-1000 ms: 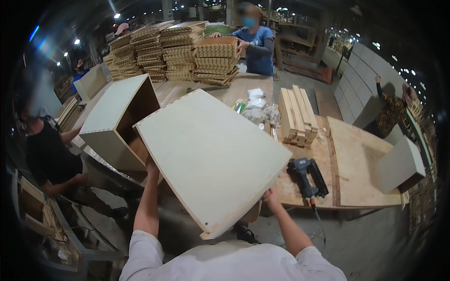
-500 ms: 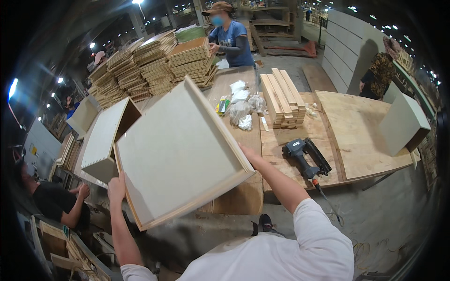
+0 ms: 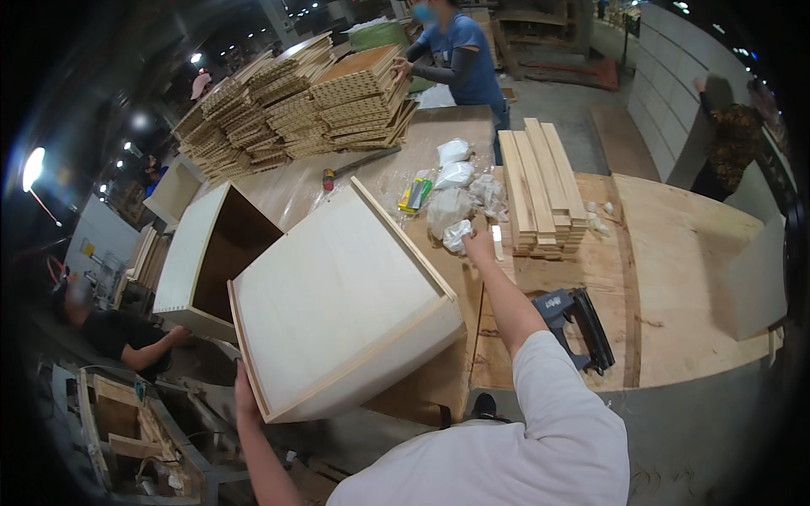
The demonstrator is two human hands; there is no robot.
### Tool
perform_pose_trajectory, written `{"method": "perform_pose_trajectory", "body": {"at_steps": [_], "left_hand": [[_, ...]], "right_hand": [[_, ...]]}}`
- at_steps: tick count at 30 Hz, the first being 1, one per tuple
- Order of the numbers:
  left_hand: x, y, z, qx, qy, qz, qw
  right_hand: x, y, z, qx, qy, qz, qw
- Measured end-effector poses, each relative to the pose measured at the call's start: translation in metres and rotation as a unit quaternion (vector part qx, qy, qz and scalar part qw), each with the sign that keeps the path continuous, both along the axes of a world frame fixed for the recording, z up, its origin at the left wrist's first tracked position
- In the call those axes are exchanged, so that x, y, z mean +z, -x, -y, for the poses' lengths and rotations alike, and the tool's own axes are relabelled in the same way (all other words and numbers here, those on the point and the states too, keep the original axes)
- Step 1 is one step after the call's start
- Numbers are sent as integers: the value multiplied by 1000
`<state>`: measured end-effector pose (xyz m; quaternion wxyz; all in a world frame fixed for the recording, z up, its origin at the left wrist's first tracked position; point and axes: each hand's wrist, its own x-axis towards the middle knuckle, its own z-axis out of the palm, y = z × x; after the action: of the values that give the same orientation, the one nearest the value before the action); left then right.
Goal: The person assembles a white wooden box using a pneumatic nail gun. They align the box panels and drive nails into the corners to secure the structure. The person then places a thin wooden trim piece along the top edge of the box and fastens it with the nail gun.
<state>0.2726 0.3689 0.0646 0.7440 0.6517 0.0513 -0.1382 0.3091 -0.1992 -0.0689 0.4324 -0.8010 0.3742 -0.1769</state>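
Note:
A pale wooden drawer box point(image 3: 337, 295) with its panel side up and thin strips along its edges lies tilted at the table's front. My left hand point(image 3: 245, 395) grips its lower left edge, the fingers partly hidden behind the wood. Off the drawer box, my right hand point(image 3: 479, 244) reaches over the table, its fingers closed on a crumpled white bag point(image 3: 457, 235). More white and clear bags point(image 3: 454, 175) lie just beyond it, beside a yellow-green packet point(image 3: 415, 195). To the right of my right forearm lies a black nail gun point(image 3: 582, 329).
Wooden strips point(image 3: 540, 185) are stacked right of the bags. Another open box point(image 3: 198, 253) stands at left, before tall stacks of slatted panels point(image 3: 295, 110). A co-worker in blue point(image 3: 464, 59) handles these stacks. Another person point(image 3: 126, 337) sits at lower left. A knife-like tool point(image 3: 331, 178) lies behind the drawer box.
My right hand has left the drawer box's right edge and moved to the white bags. The box has tilted lower, showing its near side. My left hand stays on it, lower down.

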Motion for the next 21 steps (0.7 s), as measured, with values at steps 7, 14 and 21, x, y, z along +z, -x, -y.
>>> {"method": "perform_pose_trajectory", "body": {"at_steps": [7, 14, 21], "left_hand": [[-81, 126, -3, 92, -98, -94, 986], [-131, 153, 32, 116, 9, -245, 963], [-159, 159, 21, 48, -101, -241, 964]], "right_hand": [[-34, -30, -12, 93, 100, -26, 990], [-19, -1, 12, 115, -369, 176, 905], [75, 69, -12, 98, -632, 343, 688]]}}
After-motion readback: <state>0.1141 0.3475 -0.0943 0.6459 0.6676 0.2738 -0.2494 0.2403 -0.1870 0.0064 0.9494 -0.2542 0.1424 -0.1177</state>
